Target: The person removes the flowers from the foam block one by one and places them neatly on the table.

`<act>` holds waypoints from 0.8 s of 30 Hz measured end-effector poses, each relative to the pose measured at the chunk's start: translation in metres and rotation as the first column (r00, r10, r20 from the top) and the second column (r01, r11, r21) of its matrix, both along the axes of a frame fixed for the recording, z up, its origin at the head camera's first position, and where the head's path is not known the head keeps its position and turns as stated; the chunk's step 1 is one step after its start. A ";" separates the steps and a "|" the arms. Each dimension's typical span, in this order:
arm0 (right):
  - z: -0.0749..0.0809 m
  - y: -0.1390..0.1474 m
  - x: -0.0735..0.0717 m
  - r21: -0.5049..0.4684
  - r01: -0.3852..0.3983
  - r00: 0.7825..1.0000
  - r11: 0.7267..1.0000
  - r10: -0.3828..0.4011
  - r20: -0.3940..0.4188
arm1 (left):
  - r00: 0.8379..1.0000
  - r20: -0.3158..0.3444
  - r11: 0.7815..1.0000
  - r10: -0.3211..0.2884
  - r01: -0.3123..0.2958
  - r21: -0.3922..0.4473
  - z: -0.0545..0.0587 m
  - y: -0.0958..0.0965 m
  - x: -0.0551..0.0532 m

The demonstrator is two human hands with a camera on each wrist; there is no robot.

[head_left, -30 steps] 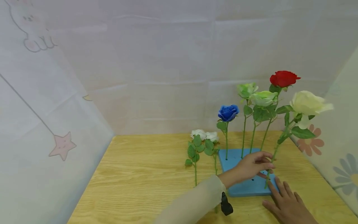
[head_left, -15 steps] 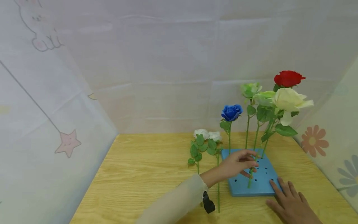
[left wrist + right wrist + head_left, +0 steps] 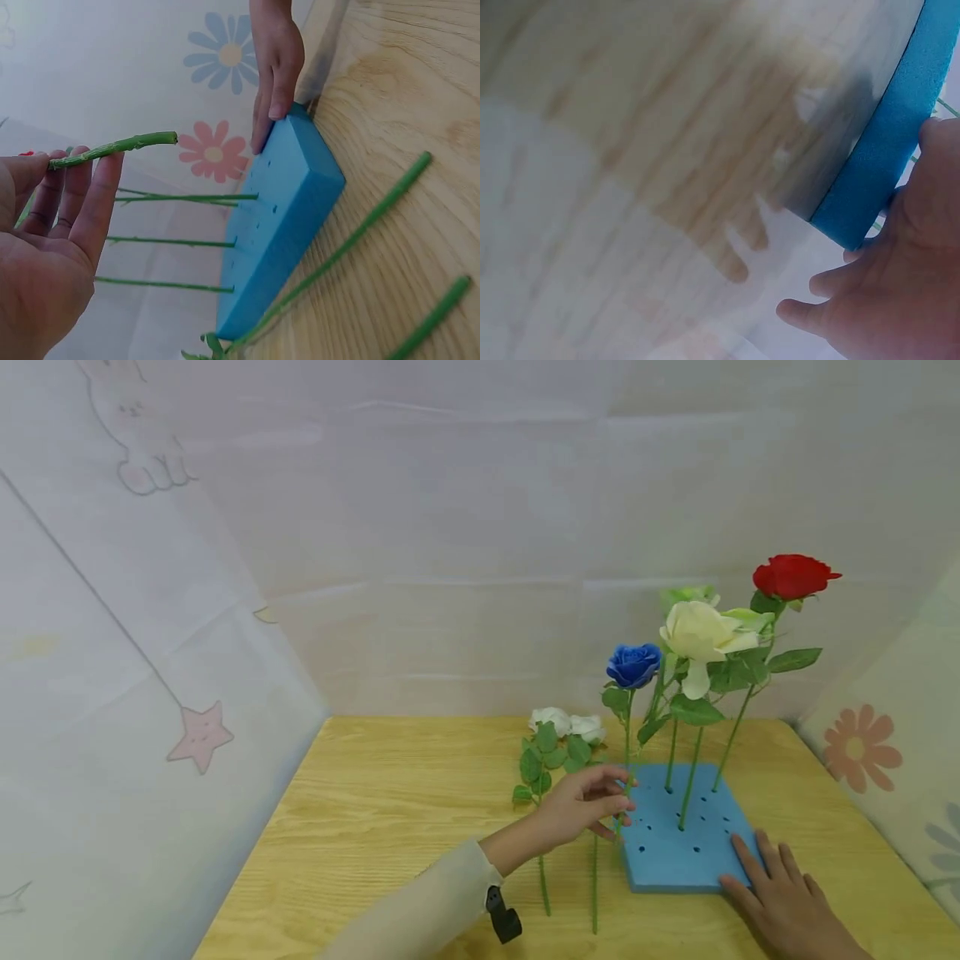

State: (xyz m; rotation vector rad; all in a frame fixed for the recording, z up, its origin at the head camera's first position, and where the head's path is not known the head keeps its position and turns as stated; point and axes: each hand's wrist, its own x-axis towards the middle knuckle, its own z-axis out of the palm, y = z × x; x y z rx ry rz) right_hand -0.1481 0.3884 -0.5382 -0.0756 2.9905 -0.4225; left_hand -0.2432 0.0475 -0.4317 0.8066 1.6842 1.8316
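Observation:
My left hand (image 3: 577, 808) pinches the stem of a cream rose (image 3: 699, 632) over the left edge of the blue foam board (image 3: 671, 875). In the left wrist view, the cut end of that green stem (image 3: 142, 142) points free, apart from the board. My right hand (image 3: 787, 900) rests with spread fingers at the board's front right corner. A blue rose (image 3: 634, 666), a red rose (image 3: 795, 577) and two pale green roses (image 3: 690, 597) stand upright in the board. The cream bloom partly hides the green ones.
Two white roses, one bloom (image 3: 551, 720) beside the other bloom (image 3: 587, 728), lie left of the board on the wooden table (image 3: 390, 827), stems toward me. Several small holes show in the board's top. Printed cloth (image 3: 465, 527) surrounds the table.
My left hand has carried the cream rose leftward, from the board's right side to its left edge. The right hand stays at the corner. The head view has shifted slightly.

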 end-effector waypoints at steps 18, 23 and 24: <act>-0.003 -0.001 -0.007 -0.021 -0.012 1.000 1.000 0.012 0.007 | 0.970 0.073 0.972 0.233 -0.232 -0.026 -0.025 -0.094 0.002; -0.005 -0.001 -0.007 -0.037 -0.035 0.999 0.999 0.035 -0.025 | 0.957 0.080 0.960 0.280 -0.278 -0.037 -0.029 -0.112 0.002; -0.005 -0.001 -0.008 -0.038 -0.045 0.998 0.998 0.044 -0.034 | 0.955 0.082 0.958 0.286 -0.284 -0.038 -0.029 -0.115 0.002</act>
